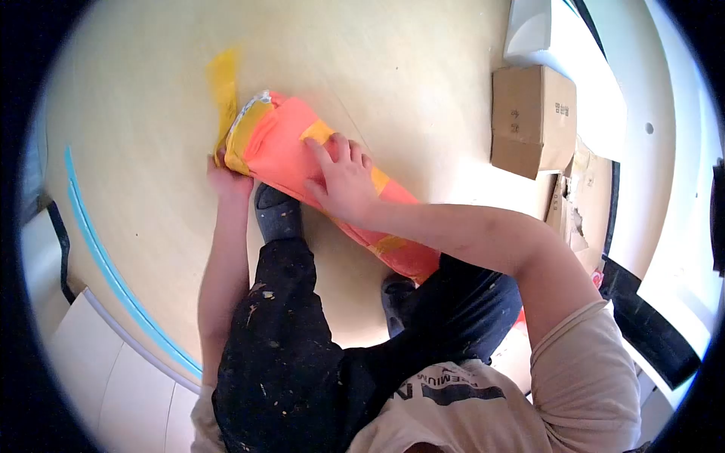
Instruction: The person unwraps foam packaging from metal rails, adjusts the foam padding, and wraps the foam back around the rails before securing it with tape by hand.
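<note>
A long orange-red wrapped bundle (287, 147) slants across the floor from upper left to lower right, with bands of yellow tape around it. At its upper left end a strip of yellow tape (224, 79) sticks out upward. My left hand (228, 177) is closed at that end, its fingers on the yellow tape near the bundle's lower left corner. My right hand (347, 177) lies on top of the bundle with its fingers spread, over a yellow tape patch. The bundle's lower right end rests by my legs.
Cardboard boxes (517, 117) stand at the right beside a white object (540, 34). A blue strip (102, 253) runs along the floor at the left. My feet in dark footwear (278, 214) are beside the bundle. White panels (128, 370) lie at lower left.
</note>
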The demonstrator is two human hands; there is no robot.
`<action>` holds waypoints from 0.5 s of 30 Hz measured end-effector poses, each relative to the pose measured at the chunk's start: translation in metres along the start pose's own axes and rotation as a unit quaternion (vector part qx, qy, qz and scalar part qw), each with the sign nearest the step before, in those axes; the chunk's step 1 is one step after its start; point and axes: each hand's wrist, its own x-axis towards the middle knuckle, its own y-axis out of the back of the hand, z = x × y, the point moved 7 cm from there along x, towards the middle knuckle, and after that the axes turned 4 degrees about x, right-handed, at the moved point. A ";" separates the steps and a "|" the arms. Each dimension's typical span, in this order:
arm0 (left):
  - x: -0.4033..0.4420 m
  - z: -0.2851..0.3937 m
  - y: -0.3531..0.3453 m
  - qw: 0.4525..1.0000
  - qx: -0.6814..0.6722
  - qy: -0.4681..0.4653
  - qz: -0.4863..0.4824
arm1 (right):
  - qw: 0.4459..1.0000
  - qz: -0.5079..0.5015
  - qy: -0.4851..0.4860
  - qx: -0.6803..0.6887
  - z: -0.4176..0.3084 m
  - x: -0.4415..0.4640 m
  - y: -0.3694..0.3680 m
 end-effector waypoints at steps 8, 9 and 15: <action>-0.066 -0.043 -0.031 0.997 -0.004 0.041 0.059 | 0.993 0.024 -0.026 0.112 0.094 0.048 0.043; -0.069 -0.031 -0.024 0.997 0.005 0.031 0.066 | 0.991 0.021 -0.022 0.127 0.090 0.059 0.034; -0.093 0.029 -0.028 0.957 0.194 -0.211 0.033 | 0.977 0.013 -0.031 0.208 0.030 0.098 0.069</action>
